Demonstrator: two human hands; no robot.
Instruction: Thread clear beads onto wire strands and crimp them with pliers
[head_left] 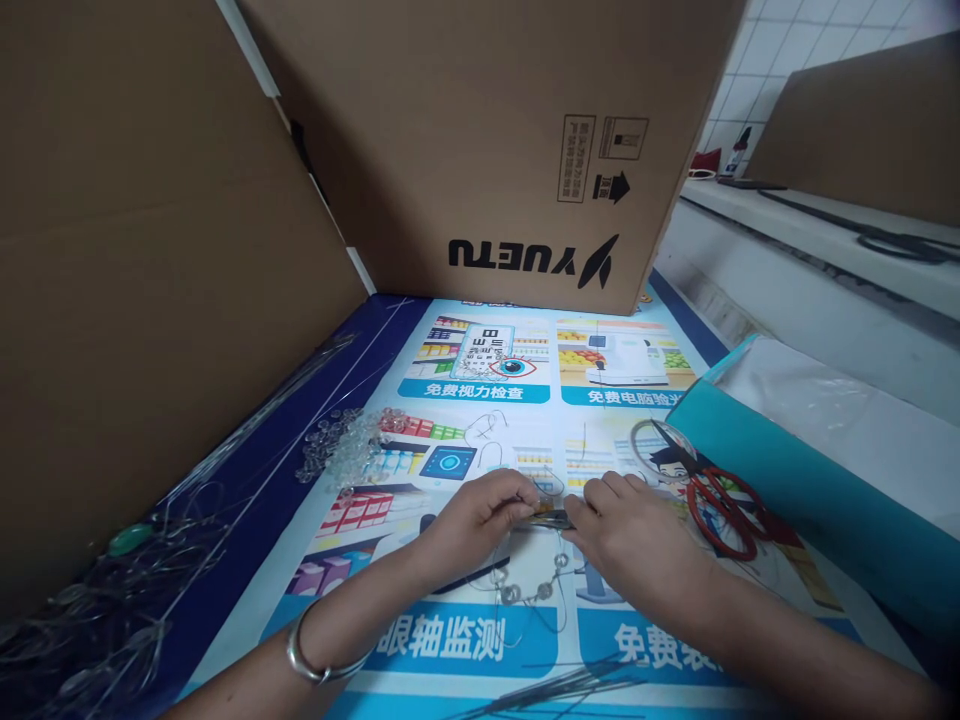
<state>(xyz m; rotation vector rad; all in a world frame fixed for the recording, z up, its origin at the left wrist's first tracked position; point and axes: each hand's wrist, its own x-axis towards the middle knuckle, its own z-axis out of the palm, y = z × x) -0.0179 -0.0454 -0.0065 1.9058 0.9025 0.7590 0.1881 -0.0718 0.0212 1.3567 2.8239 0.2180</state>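
My left hand [476,515], a silver bangle [301,655] on its wrist, pinches the end of a thin wire. Opposite it, my right hand [634,540] is closed around small metal pliers [553,519]; their jaws reach toward my left fingertips, and the handles are hidden in the palm. Below the hands hangs or lies a loop of wire with several clear beads [511,594] strung on it. Whether the jaws grip the wire cannot be made out. A pile of loose clear beads [341,445] lies to the left.
Red-handled scissors [724,510] rest by a roll of tape [645,445] at right, beside a teal box [810,460]. Cut wires [555,690] lie at the front edge. Tangled wire pieces [90,620] spread at left. Cardboard walls [487,140] stand behind and left on the printed mat [442,500].
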